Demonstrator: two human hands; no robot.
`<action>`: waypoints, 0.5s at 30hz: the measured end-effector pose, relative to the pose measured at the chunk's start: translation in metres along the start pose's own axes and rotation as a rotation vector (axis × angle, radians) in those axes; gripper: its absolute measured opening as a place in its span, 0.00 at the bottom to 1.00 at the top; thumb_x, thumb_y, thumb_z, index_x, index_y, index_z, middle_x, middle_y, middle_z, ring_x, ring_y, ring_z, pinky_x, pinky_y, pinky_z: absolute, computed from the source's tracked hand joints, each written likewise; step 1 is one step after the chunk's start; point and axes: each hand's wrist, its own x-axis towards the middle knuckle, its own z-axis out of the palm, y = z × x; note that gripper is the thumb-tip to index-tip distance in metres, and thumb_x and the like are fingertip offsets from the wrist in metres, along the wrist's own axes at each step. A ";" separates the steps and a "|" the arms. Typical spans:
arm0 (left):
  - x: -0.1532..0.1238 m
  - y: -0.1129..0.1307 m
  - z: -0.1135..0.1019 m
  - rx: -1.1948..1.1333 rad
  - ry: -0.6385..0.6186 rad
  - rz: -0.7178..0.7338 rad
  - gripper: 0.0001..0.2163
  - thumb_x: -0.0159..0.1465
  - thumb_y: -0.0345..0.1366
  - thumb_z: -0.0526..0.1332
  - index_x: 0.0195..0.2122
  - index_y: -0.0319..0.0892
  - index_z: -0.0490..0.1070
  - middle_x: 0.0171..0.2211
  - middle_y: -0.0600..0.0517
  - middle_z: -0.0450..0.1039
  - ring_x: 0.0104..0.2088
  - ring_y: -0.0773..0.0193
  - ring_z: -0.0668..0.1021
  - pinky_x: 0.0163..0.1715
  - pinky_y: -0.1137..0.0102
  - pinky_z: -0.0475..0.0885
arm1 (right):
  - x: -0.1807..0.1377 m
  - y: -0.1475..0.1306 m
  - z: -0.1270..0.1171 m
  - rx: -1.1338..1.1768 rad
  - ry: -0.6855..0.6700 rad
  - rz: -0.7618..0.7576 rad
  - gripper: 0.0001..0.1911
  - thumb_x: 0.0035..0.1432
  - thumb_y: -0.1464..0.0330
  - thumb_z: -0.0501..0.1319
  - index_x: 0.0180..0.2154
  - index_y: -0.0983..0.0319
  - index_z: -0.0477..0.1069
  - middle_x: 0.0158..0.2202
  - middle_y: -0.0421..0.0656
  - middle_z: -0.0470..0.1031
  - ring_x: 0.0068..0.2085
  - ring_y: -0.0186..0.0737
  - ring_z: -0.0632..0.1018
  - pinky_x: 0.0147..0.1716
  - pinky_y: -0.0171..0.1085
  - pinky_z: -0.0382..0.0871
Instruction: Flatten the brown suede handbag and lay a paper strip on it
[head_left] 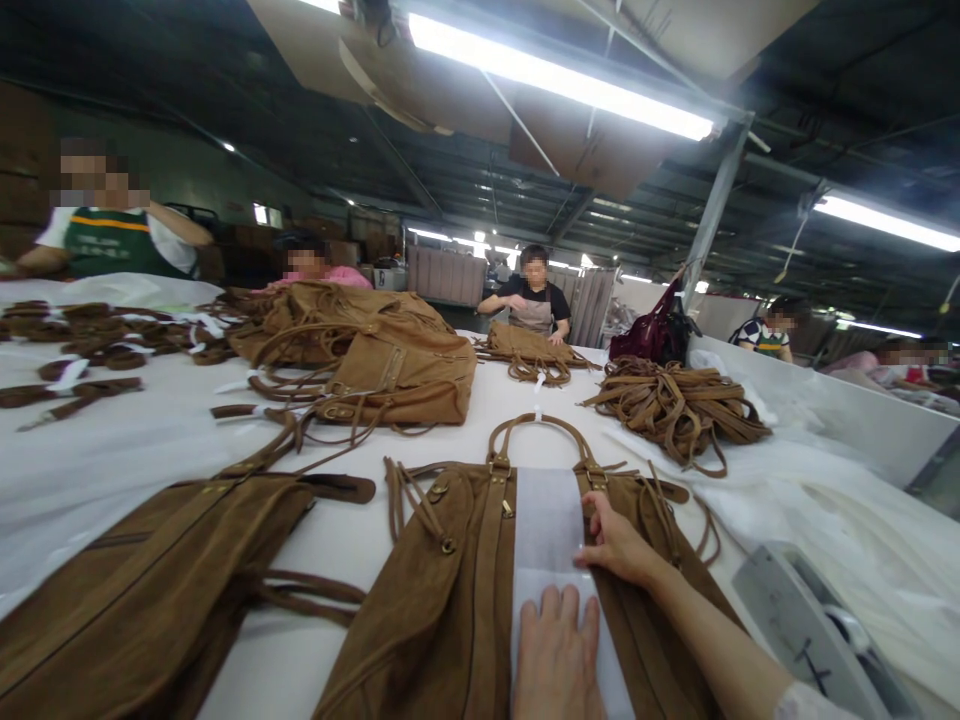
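Running away from the table's (259, 645) near edge, strip (549, 540) lies on bag (435, 620) under flat left hand (556, 650), right hand (619, 545) open alongside.

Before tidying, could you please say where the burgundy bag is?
The burgundy bag is right of centre in the head view, just behind the brown strap pile.

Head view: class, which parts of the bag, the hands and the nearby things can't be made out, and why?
Head view: the near end of the brown handbag is cut off by the bottom edge.
Head view: part of the white strip is hidden under the left hand.
Head view: lettering on a co-worker's green apron is too small and blurred.
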 end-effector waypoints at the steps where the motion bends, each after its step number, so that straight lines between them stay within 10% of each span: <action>1: 0.000 0.000 0.000 0.004 0.005 -0.002 0.30 0.56 0.38 0.54 0.62 0.40 0.60 0.54 0.37 0.64 0.53 0.39 0.63 0.51 0.45 0.55 | 0.001 -0.002 0.002 -0.012 0.038 -0.002 0.31 0.41 0.69 0.69 0.46 0.56 0.57 0.28 0.31 0.63 0.28 0.33 0.69 0.30 0.34 0.62; 7: 0.001 -0.008 0.006 0.008 0.054 0.003 0.29 0.57 0.40 0.54 0.61 0.46 0.61 0.55 0.39 0.64 0.55 0.39 0.63 0.51 0.46 0.55 | 0.009 -0.007 0.005 0.030 0.112 0.086 0.13 0.59 0.63 0.53 0.45 0.59 0.57 0.27 0.35 0.65 0.30 0.37 0.72 0.32 0.37 0.65; 15: -0.004 -0.010 0.003 0.066 0.082 0.021 0.28 0.55 0.40 0.56 0.60 0.49 0.63 0.54 0.40 0.65 0.54 0.41 0.65 0.50 0.48 0.57 | -0.018 -0.006 -0.001 0.034 -0.021 0.035 0.45 0.33 0.71 0.73 0.53 0.59 0.57 0.38 0.38 0.65 0.34 0.36 0.71 0.35 0.38 0.69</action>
